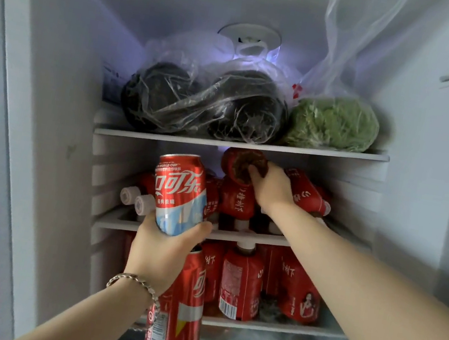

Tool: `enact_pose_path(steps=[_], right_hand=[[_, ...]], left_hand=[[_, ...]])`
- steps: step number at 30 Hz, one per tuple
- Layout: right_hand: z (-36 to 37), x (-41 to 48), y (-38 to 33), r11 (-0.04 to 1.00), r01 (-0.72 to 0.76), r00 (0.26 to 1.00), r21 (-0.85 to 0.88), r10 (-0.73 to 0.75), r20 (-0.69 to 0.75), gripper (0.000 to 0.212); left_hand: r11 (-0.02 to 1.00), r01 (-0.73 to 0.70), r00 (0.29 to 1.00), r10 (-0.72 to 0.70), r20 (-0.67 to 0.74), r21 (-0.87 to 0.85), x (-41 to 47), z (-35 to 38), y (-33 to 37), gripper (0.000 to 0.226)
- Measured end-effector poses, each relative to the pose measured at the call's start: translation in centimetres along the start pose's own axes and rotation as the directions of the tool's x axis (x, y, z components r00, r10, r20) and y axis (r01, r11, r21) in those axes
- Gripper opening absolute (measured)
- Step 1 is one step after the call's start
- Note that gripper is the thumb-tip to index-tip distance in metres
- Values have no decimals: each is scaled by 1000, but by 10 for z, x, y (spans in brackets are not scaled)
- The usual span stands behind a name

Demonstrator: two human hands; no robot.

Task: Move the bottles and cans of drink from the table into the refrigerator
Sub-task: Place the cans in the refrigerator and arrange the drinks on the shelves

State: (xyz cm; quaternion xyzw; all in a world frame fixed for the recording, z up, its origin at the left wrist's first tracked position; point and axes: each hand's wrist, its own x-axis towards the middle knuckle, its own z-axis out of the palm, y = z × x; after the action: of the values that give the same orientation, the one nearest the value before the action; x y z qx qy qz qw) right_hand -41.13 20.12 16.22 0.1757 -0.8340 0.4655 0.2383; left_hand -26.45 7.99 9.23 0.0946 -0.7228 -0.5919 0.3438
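My left hand is closed around the base of an upright red cola can, held at the front edge of the middle shelf, fingers wrapped under it. Below that wrist hangs a second red can. To the right, my right hand grips the bottom of a red-labelled bottle lying atop other red bottles just under the upper shelf. Bagged vegetables rest above my fingers
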Motion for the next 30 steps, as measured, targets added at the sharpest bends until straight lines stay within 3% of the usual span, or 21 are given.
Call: enact_pose_path(steps=[5, 10, 13, 15, 16, 18, 20, 22, 23, 24, 26, 28, 30], right_hand=[[-5, -8, 11, 996, 69, 996, -63, -72, -47, 40], [-15, -19, 14, 845, 73, 958, -530, -208, -199, 50], [-30, -34, 27, 733, -37, 986, -679, -85, -146, 53], [-38, -44, 36, 650, -14, 996, -760, -57, -68, 59], [-41, -49, 37, 656, 30, 993, -754, -104, -50, 60], [-46, -58, 32, 783, 137, 962, -607, -251, -107, 54], [-48, -67, 14, 952, 224, 951, -211, -260, -166, 44], [-51, -77, -10, 971, 129, 986, 201, -148, 82, 47], [-51, -82, -21, 951, 26, 966, 307, -103, 238, 50], [-51, -85, -28, 929, -66, 937, 363, -68, 343, 50], [-48, -87, -30, 894, -136, 925, 426, -39, 377, 43], [-44, -90, -28, 871, -135, 964, 472, 4, 268, 32], [-41, -92, -21, 874, -98, 994, 476, 61, 94, 37]], left_hand=[[998, -45, 998, 43, 45, 44, -9, 6, -2, 43], [999, -47, 996, 45, 80, 24, -13, 16, -1, 49], [999, -29, 997, 28, 78, 13, -10, 20, 2, 52], [1000, -21, 996, 20, 83, 8, -8, 23, 5, 51], [1000, -17, 996, 16, 86, 6, -8, 24, 6, 51], [1000, -14, 995, 14, 98, 1, -8, 26, 9, 49], [1000, -28, 994, 28, 108, -6, -8, 27, 16, 48], [998, -60, 989, 60, 137, -5, -5, 28, 22, 48], [997, -79, 983, 77, 168, 2, -4, 28, 26, 49], [995, -96, 973, 91, 212, 15, -3, 29, 30, 53], [989, -134, 943, 109, 316, 60, -3, 29, 35, 59], [977, -168, 917, 106, 385, 131, -8, 29, 39, 61], [964, -179, 926, 98, 366, 196, -14, 29, 45, 67]])
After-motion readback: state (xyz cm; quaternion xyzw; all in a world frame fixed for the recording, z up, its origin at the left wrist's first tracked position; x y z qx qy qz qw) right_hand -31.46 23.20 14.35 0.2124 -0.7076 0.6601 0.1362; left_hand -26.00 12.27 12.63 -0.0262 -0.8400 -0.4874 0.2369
